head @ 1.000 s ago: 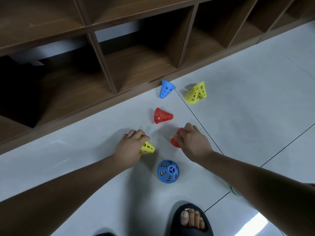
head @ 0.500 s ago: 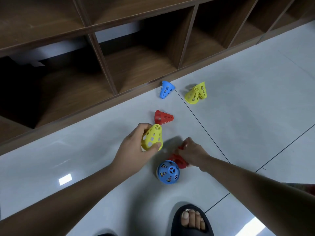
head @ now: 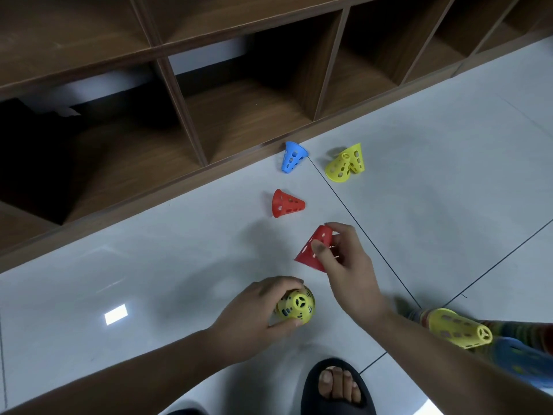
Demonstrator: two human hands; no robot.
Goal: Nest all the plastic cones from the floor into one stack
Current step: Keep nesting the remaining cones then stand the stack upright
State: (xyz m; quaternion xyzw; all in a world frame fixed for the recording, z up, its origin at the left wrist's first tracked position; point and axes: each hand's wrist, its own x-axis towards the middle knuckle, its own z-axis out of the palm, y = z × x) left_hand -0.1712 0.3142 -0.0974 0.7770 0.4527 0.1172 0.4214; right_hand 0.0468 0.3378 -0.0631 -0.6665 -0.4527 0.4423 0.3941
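- Hands work over a glossy tiled floor (head: 434,175) in front of a wooden shelf unit (head: 239,115). The left hand (head: 254,319) curls its fingers round a yellow cone (head: 296,307) that stands tip-up, well out from the shelf unit. Blue shows through its holes, probably another cone nested beneath.
- The right hand (head: 347,271) pinches a red cone (head: 314,250) near its narrow end, thumb on one side and fingers on the other. It is held tilted, slightly closer to the shelf unit than the yellow cone.
- A second red cone (head: 287,203) lies on its side nearer the shelf unit, and a blue cone (head: 291,157) rests against the unit's base. A pair of yellow cones (head: 344,163) lean together just off that base.
- A stack (head: 457,327) lies on its side farthest from the shelf unit, beside the right forearm and partly hidden.
- The cones look like thin, perforated plastic: light, stiff and fairly smooth. The holes offer purchase for fingertips.
- A pinch near the tip seems best, since it leaves the wide mouth free to drop over the standing cone.
- Such light pieces may skid on the shiny tile, so a steadying grip on the base cone looks wise.
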